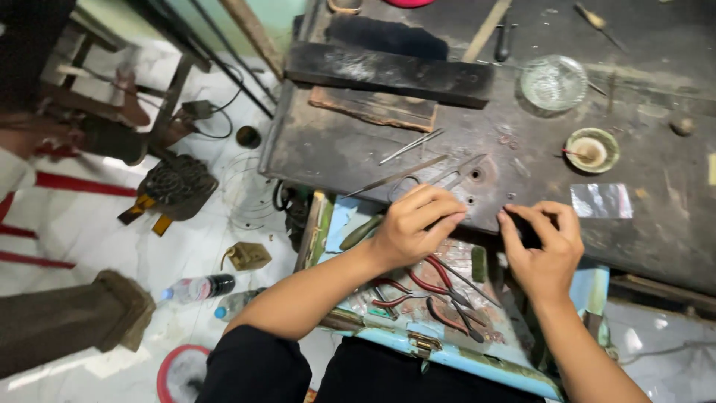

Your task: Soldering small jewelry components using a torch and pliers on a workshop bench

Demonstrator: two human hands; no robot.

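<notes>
Near the middle of the frame, the left hand [414,224] has its fingers curled in tight, pinching thin metal tweezers [455,170] that point up and right over the dark workbench [350,153]. Just right of it, the right hand [543,242] pinches its fingertips close together; I cannot tell what they hold. Below the hands, red-handled pliers [429,287] lie in a blue drawer [447,358]. A glass dish [553,82] sits at the upper right, and a small green bowl [592,149] below it
</notes>
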